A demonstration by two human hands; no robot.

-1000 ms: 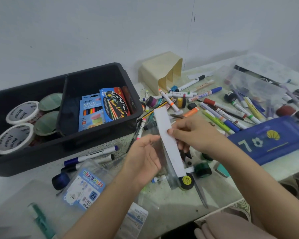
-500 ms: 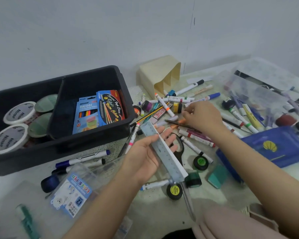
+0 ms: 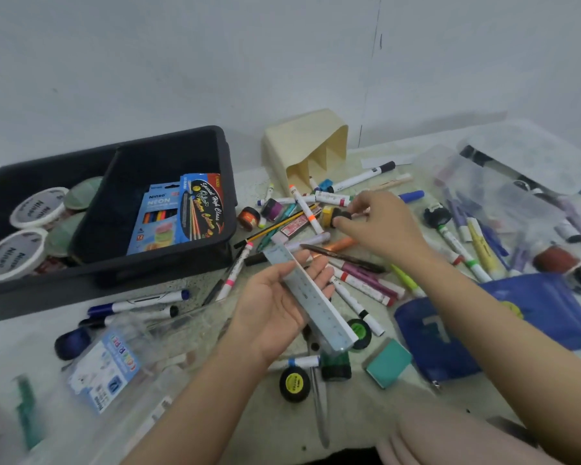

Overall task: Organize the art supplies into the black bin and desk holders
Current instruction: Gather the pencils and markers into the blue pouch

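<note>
While pale translucent plastic ruler (image 3: 311, 298) with fine printed markings lies slanted across left hand (image 3: 272, 307), grip spread flat, right hand (image 3: 379, 226) pinches small yellow black-capped pot (image 3: 327, 214), cluttered worktop (image 3: 366, 407)

You are wearing the single camera on your head, so it is looking forward and steeply down over the surface (image 3: 359, 411), with both your forearms coming up from the bottom edge and the pale wall (image 3: 215, 62) filling the top third. It is sitting close, framing your left hand (image 3: 275, 303) at the centre and your right hand (image 3: 379, 226), pinching a small black lid (image 3: 342, 215), just beyond it. The wide lens is pushing the black bin (image 3: 114, 280) to the far left and the blue pouch (image 3: 557, 297) to the right.
</note>
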